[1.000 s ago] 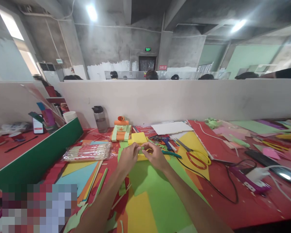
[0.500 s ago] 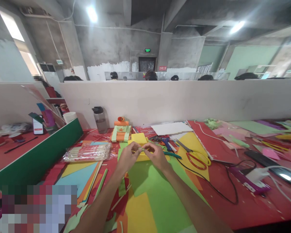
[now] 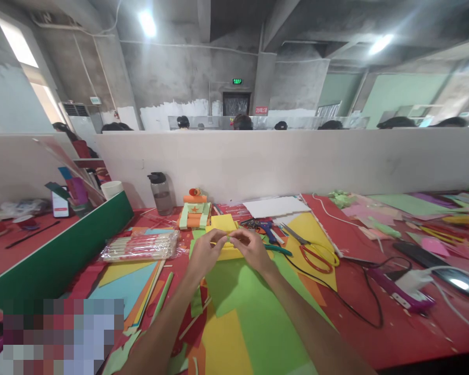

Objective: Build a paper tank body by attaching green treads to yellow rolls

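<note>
My left hand (image 3: pixel 210 250) and my right hand (image 3: pixel 251 246) meet over the work area, thumbs and fingertips pinched close together. Between them is a small green bit of paper (image 3: pixel 229 238), mostly hidden by the fingers. Right behind and below the hands lies a folded yellow paper piece (image 3: pixel 223 223). Under my forearms, sheets of green paper (image 3: pixel 254 302) and yellow paper (image 3: pixel 224 344) overlap. Farther back stands an orange and pale green paper model (image 3: pixel 195 211) with a star on its front.
Right of my hands lie scissors (image 3: pixel 312 247) with red and yellow handles, a blue glue gun (image 3: pixel 268 232) and a purple power strip (image 3: pixel 402 291). To the left are bagged sticks (image 3: pixel 140 246), a water bottle (image 3: pixel 161 194) and a green divider (image 3: pixel 62 247). A white partition (image 3: pixel 277 161) runs behind.
My fingertips have drawn slightly closer together, covering more of the small green bit of paper. Everything on the table lies as before.
</note>
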`<action>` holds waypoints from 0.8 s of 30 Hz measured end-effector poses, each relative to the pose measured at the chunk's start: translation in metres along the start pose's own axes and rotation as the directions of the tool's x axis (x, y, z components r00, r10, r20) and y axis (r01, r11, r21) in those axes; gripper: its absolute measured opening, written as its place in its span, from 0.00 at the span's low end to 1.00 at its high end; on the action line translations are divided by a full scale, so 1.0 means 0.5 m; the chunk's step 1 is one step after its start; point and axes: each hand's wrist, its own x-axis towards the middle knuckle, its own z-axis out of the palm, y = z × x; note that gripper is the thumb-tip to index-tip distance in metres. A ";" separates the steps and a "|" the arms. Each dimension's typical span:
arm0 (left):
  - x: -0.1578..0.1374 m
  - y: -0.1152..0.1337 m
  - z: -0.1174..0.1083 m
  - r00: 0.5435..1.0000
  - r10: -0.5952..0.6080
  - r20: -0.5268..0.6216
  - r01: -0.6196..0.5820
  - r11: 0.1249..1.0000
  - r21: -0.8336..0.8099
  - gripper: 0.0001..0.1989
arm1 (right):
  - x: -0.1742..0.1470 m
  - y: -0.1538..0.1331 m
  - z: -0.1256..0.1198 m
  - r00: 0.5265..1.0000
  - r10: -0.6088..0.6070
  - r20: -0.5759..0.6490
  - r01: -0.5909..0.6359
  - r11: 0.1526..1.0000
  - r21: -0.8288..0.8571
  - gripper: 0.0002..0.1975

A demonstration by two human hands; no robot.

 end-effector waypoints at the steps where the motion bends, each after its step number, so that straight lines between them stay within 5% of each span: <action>1: 0.000 -0.001 0.000 1.000 -0.006 0.006 0.006 1.000 0.003 0.13 | 0.000 0.000 0.000 1.000 -0.004 0.001 0.004 1.000 -0.003 0.09; 24: 0.002 -0.010 -0.001 1.000 -0.001 -0.006 0.002 0.996 0.089 0.11 | -0.005 -0.007 0.004 1.000 0.015 0.018 -0.015 0.999 -0.038 0.07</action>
